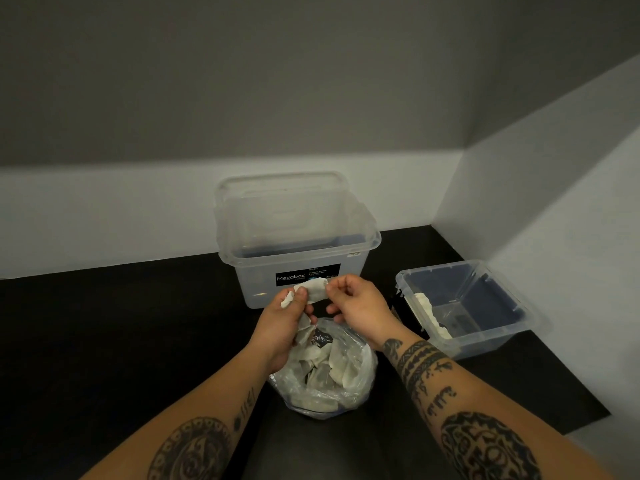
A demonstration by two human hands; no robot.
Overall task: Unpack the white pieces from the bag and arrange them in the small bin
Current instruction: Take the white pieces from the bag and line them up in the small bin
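A clear plastic bag [323, 379] stands open on the black tabletop, with several white pieces inside. Above it, my left hand [285, 318] grips white pieces, its thumb pressing on one white piece [316, 289]. My right hand [356, 304] pinches the right end of that same piece with its fingertips. The small clear bin [464, 308] sits to the right, near the side wall. A few white pieces [426, 308] lie along its left inner wall.
A large clear bin [298, 237] with a black "Megabox" label stands behind my hands, its lid leaning upright behind it. Grey walls close the back and right. The black table [121, 334] stretches left of the bag.
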